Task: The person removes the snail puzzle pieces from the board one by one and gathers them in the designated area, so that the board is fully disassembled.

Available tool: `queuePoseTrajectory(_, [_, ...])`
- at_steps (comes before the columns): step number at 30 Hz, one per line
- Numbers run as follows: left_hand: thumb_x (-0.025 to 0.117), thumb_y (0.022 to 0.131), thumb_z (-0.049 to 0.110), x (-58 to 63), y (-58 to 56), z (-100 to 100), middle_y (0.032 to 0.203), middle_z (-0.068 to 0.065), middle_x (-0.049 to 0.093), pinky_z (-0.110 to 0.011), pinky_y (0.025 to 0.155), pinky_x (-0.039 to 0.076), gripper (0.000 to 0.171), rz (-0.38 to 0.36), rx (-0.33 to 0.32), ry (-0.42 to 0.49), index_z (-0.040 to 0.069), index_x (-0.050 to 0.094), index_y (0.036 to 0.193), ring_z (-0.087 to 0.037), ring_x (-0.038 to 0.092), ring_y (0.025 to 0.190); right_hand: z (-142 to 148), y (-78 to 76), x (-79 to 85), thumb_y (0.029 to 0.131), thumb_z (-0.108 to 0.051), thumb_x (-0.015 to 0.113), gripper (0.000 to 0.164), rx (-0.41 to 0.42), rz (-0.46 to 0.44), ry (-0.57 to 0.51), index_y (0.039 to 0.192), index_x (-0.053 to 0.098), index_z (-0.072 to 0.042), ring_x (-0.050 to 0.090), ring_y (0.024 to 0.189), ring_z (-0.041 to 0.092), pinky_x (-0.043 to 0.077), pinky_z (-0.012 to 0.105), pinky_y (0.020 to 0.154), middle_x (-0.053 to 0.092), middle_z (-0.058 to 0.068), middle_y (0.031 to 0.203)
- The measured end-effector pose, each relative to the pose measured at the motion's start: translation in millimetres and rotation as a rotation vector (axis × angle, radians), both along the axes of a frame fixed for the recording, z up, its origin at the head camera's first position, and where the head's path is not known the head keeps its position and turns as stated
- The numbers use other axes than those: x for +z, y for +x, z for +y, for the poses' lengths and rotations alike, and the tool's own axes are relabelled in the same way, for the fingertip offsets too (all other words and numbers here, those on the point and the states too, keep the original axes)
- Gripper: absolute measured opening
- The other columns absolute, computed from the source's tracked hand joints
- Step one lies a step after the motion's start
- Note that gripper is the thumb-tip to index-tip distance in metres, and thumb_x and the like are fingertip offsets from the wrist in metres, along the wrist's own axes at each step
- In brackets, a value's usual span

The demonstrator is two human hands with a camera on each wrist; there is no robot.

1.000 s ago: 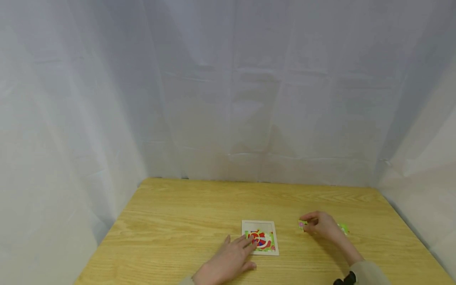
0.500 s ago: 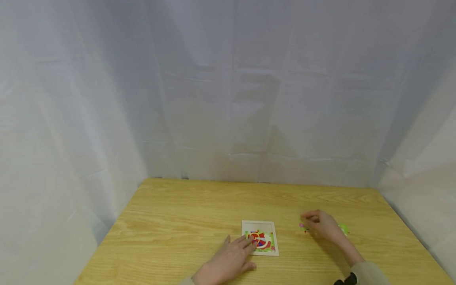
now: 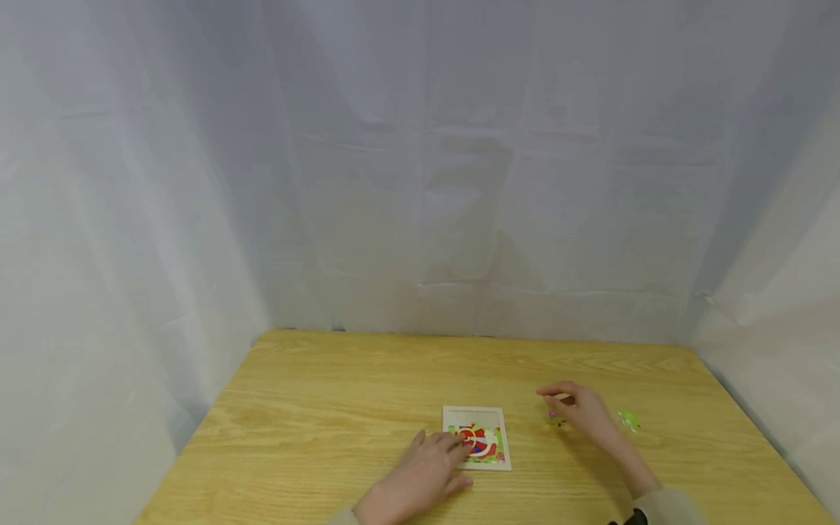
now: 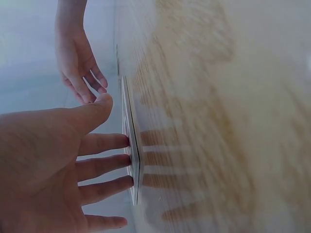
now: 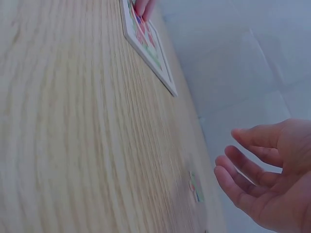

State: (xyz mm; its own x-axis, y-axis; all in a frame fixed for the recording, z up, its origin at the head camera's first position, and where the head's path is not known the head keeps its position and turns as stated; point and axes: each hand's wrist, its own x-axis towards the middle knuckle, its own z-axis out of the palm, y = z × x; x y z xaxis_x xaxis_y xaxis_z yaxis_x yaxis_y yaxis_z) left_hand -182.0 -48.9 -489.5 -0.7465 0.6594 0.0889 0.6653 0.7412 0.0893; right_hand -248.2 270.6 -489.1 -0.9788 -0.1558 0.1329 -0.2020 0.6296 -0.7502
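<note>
A square wooden tray puzzle (image 3: 474,418) lies on the table, its near part filled with red, white, blue and green pieces and its far strip bare wood. My left hand (image 3: 423,467) rests its straight fingertips on the filled part, holding the tray's left side; the left wrist view shows the fingers touching the tray's edge. To the right, my right hand (image 3: 580,414) hovers over the table with loosely bent fingers and nothing between them. Beneath it, partly hidden in the head view, lies a small puzzle piece (image 5: 195,187) with green and pink on it.
Farther right on the wooden table (image 3: 341,394) lies a bright green puzzle piece group (image 3: 628,421). Pale sheeting (image 3: 394,219) hangs behind the table and along both sides.
A second ago my right hand pinched the pink-and-green puzzle piece; it has let go, and the piece lies on the table. The hand has shifted slightly left. My left hand stays on the tray.
</note>
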Motion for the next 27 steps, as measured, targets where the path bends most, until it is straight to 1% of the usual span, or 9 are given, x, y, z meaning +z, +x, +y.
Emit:
queuePoseTrajectory(3, [0.056, 0.1, 0.05, -1.5, -1.0, 0.1, 0.143, -0.002, 0.058, -0.056, 0.108, 0.045, 0.052, 0.017, -0.001, 0.011, 0.018, 0.061, 0.14, -0.023, 0.055, 0.13, -8.7, 1.5, 0.8, 0.1, -0.019, 0.065, 0.025, 0.014, -0.03, -0.039, 0.12, 0.072, -0.004, 0.071, 0.09, 0.026, 0.058, 0.031, 0.064, 0.068, 0.02, 0.121])
queuePoseTrajectory(5, [0.056, 0.1, 0.05, -2.3, -1.4, 0.1, 0.142, -0.003, 0.059, -0.056, 0.108, 0.045, 0.051, 0.021, 0.001, 0.018, 0.017, 0.061, 0.139, -0.023, 0.056, 0.13, -14.3, 1.9, 0.1, 0.1, -0.02, 0.065, 0.025, 0.02, -0.027, -0.035, 0.118, 0.073, -0.005, 0.07, 0.095, 0.025, 0.058, 0.03, 0.068, 0.07, 0.017, 0.119])
queuePoseTrajectory(10, [0.056, 0.1, 0.049, -2.0, -1.9, 1.9, 0.141, -0.002, 0.059, -0.056, 0.108, 0.044, 0.048, 0.01, 0.0, 0.045, 0.018, 0.063, 0.136, -0.022, 0.055, 0.129, -26.7, 2.3, -5.3, 0.1, -0.02, 0.066, 0.021, 0.066, 0.046, 0.0, 0.111, 0.076, -0.006, 0.068, 0.099, 0.018, 0.055, 0.025, 0.082, 0.075, 0.009, 0.111])
queuePoseTrajectory(12, [0.057, 0.101, 0.049, -1.3, -1.9, 3.6, 0.141, -0.001, 0.059, -0.056, 0.108, 0.044, 0.046, 0.015, -0.006, 0.05, 0.019, 0.064, 0.136, -0.021, 0.055, 0.13, -31.3, 3.8, -7.6, 0.1, -0.02, 0.066, 0.021, 0.1, 0.063, 0.0, 0.111, 0.076, -0.005, 0.068, 0.096, 0.016, 0.055, 0.025, 0.081, 0.075, 0.009, 0.109])
queuePoseTrajectory(16, [0.057, 0.101, 0.049, -0.6, -1.2, 6.9, 0.143, 0.003, 0.058, -0.056, 0.106, 0.046, 0.047, 0.046, -0.037, 0.033, 0.021, 0.062, 0.138, -0.019, 0.054, 0.133, -41.6, 7.8, -12.1, 0.1, -0.019, 0.066, 0.021, 0.133, 0.054, -0.016, 0.111, 0.076, -0.005, 0.069, 0.091, 0.014, 0.055, 0.024, 0.077, 0.075, 0.011, 0.109])
queuePoseTrajectory(19, [0.054, 0.101, 0.05, -2.2, -0.4, 8.2, 0.148, 0.004, 0.055, -0.056, 0.106, 0.046, 0.051, 0.038, -0.063, 0.004, 0.022, 0.058, 0.143, -0.018, 0.051, 0.137, -49.5, 10.3, -15.3, 0.099, -0.019, 0.066, 0.02, 0.135, 0.037, -0.017, 0.11, 0.076, -0.005, 0.069, 0.092, 0.016, 0.055, 0.024, 0.079, 0.075, 0.01, 0.109])
queuePoseTrajectory(22, [0.052, 0.102, 0.052, -4.7, 0.2, 8.5, 0.153, 0.004, 0.05, -0.057, 0.107, 0.045, 0.055, 0.011, -0.079, -0.019, 0.023, 0.054, 0.148, -0.019, 0.048, 0.14, -56.7, 12.6, -17.7, 0.099, -0.018, 0.066, 0.018, 0.124, 0.019, -0.004, 0.109, 0.076, -0.008, 0.07, 0.095, 0.02, 0.055, 0.028, 0.082, 0.075, 0.009, 0.11])
queuePoseTrajectory(27, [0.051, 0.102, 0.053, -5.9, 2.3, 8.9, 0.155, 0.004, 0.048, -0.058, 0.107, 0.044, 0.057, -0.001, -0.095, -0.03, 0.023, 0.051, 0.15, -0.019, 0.046, 0.141, -64.2, 15.6, -20.4, 0.097, -0.013, 0.067, 0.014, 0.103, 0.006, 0.018, 0.107, 0.077, -0.011, 0.07, 0.097, 0.023, 0.056, 0.033, 0.084, 0.076, 0.007, 0.109])
